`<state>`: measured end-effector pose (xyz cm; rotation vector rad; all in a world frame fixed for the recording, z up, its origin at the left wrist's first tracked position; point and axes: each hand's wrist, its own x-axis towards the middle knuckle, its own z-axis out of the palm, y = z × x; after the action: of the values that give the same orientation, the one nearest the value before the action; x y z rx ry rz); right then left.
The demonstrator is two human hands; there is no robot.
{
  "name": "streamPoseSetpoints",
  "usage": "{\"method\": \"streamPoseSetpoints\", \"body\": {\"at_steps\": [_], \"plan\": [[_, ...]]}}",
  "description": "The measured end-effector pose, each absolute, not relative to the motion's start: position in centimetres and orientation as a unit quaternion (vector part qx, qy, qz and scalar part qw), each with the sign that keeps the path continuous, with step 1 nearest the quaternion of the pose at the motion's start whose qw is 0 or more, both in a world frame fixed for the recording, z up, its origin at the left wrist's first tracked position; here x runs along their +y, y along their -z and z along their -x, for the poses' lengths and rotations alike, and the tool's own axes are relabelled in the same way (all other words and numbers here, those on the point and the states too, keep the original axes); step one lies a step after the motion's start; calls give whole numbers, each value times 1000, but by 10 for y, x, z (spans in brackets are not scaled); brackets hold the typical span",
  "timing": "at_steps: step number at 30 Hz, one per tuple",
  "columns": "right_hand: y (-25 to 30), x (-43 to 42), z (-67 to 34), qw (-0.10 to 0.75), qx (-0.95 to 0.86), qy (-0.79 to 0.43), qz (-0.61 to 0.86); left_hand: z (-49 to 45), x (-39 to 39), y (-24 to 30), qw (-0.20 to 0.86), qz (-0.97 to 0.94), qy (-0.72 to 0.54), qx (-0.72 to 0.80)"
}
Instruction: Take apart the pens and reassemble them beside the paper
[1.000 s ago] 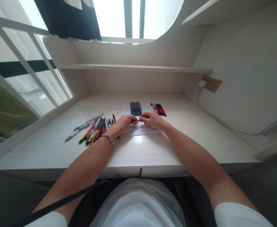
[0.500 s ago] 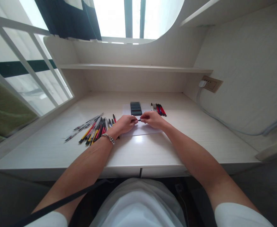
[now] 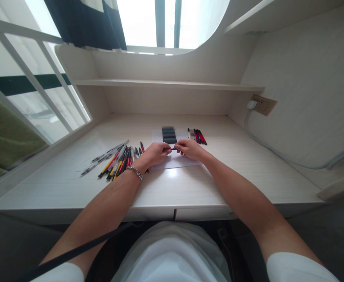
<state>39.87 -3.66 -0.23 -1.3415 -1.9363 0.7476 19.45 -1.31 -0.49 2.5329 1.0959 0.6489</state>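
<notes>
Both hands meet over a sheet of white paper on the desk, with a small dark pen between their fingertips. My left hand pinches one end of the pen and my right hand pinches the other. Fingers cover most of the pen, so its full shape is hidden. Just beyond the hands lies a dark ribbed case. A row of red, blue, black and white pens sits past my right hand. Left of my left hand a loose pile of pens is spread out.
Thin clear pen refills lie at the far left of the pile. A shelf runs along the back of the white desk. A cable hangs from a wall socket on the right.
My hands stay in the same place, both still pinching the pen. The right fingers have shifted very slightly; the other things have not moved.
</notes>
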Motion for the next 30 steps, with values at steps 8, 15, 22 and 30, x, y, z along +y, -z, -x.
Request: {"method": "streamPoseSetpoints", "body": {"at_steps": [8,15,22,30], "plan": [[6,-33,-400,376,-741,-242,501,-196,-13,8,182,-873,-230,389],[3,-34,-402,379,-736,-245,504,-196,-8,17,226,-857,-261,383],[-4,-37,-407,376,-732,-247,512,-194,-8,13,225,-855,-256,391],[-1,-29,-420,382,-732,-238,512,-191,-7,12,219,-856,-251,396]]}}
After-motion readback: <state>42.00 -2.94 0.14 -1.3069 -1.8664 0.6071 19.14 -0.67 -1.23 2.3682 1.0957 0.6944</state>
